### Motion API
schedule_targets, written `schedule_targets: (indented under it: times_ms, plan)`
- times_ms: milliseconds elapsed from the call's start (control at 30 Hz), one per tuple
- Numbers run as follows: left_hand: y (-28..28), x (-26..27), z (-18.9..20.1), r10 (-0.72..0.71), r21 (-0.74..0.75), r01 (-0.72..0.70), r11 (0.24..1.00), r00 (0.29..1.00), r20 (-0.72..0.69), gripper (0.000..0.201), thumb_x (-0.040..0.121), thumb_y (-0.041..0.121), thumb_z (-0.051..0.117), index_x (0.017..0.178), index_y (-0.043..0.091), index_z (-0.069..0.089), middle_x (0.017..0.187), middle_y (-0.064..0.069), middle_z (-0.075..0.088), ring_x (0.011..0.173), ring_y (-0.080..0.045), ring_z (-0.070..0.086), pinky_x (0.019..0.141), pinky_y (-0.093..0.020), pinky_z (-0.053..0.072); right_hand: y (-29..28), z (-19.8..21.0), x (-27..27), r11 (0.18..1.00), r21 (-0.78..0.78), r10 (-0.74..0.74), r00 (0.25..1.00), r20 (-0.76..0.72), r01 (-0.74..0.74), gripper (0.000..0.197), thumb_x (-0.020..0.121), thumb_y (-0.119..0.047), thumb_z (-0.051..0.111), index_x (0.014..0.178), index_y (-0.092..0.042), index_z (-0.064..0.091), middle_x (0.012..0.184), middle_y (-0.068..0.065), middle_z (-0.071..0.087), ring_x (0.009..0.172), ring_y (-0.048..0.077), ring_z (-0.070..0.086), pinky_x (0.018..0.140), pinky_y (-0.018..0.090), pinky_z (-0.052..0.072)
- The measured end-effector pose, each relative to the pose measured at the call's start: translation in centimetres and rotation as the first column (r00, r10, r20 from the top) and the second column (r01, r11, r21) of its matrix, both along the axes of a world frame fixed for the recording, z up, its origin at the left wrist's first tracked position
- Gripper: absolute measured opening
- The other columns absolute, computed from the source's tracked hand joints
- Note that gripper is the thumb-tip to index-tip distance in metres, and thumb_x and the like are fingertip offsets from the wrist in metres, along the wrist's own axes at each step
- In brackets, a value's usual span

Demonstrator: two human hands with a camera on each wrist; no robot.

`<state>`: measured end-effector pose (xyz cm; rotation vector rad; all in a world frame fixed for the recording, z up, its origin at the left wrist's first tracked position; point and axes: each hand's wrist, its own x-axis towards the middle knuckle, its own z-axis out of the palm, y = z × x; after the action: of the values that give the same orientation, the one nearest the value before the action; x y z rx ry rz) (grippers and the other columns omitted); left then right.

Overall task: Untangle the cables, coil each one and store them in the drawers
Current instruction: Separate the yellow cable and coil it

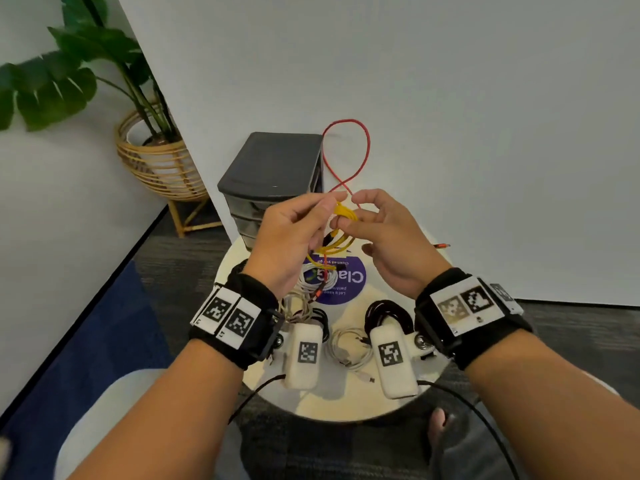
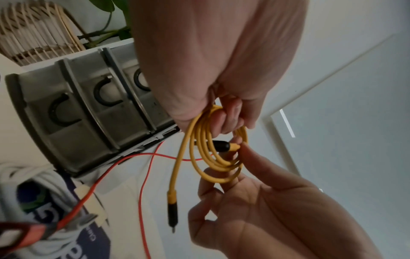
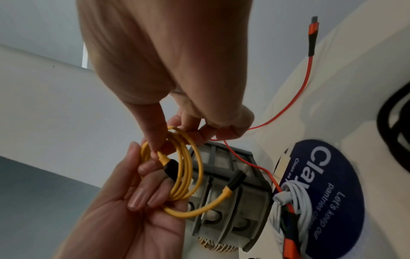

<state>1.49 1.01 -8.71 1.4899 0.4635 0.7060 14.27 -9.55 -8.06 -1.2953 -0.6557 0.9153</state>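
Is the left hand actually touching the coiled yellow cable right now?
Touching. The left wrist view shows the left hand with its fingers curled through the loops of the coiled yellow cable.

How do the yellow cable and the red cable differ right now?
The yellow cable is wound into a small coil held in both hands; the red cable lies loose in a wide loop on the table. Yellow looks thicker, red thinner. Both have black-tipped plugs.
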Motion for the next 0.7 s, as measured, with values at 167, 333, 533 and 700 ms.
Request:
schedule_targets:
  times_ms: [167, 333, 533, 700]
  plan:
    - [1.4, 1.1, -0.2, -0.045, -0.068, 0.045, 0.997, 0.999, 0.009, 0.027, 0.106, 0.02, 0.054, 0.121, 0.008, 0.072, 0.073, -0.014, 0.039, 0.057, -0.009, 0.031, 0.051, -0.018, 0.032, 1.4, -1.0, 1.3, 0.994, 0.061, 0.102, 0.974, -0.204, -0.092, 0.033, 0.095, -0.001, 0.062, 0.123, -0.016, 0.05, 0.088, 0.001, 0.073, 0.078, 0.012, 0.066, 0.075, 0.031, 0.045]
    - [2.4, 1.8, 0.3, -0.032, -0.033, 0.033, 0.999, 0.998, 0.049, 0.027, 0.107, 0.018, 0.05, 0.12, 0.005, 0.07, 0.081, -0.038, 0.039, 0.057, -0.01, 0.031, 0.051, -0.018, 0.03, 2.5, -1.8, 1.8, 0.972, 0.211, 0.177, 0.905, -0.387, -0.1, 0.043, 0.095, 0.0, 0.061, 0.131, -0.02, 0.047, 0.094, 0.005, 0.071, 0.076, 0.013, 0.065, 0.082, 0.034, 0.052]
    - [2.8, 2.1, 0.0, -0.046, 0.044, 0.046, 0.998, 0.999, -0.002, 0.027, 0.108, 0.018, 0.049, 0.119, 0.004, 0.071, 0.08, -0.036, 0.041, 0.058, -0.012, 0.033, 0.052, -0.023, 0.028, 2.5, -2.4, 2.1, 0.942, 0.303, 0.28, 0.84, -0.465, -0.147, 0.046, 0.092, 0.003, 0.059, 0.13, -0.017, 0.043, 0.087, 0.005, 0.07, 0.072, 0.012, 0.064, 0.084, 0.036, 0.046]
    - [2.1, 2.1, 0.2, -0.14, 0.112, 0.137, 0.984, 0.99, 0.017, 0.027, 0.108, 0.018, 0.049, 0.119, 0.008, 0.072, 0.073, -0.032, 0.041, 0.057, -0.017, 0.032, 0.054, -0.02, 0.033, 1.8, -1.9, 2.7, 0.888, 0.4, 0.403, 0.803, -0.44, -0.226, 0.044, 0.086, 0.009, 0.053, 0.125, -0.011, 0.045, 0.082, 0.011, 0.066, 0.08, 0.024, 0.065, 0.088, 0.045, 0.048]
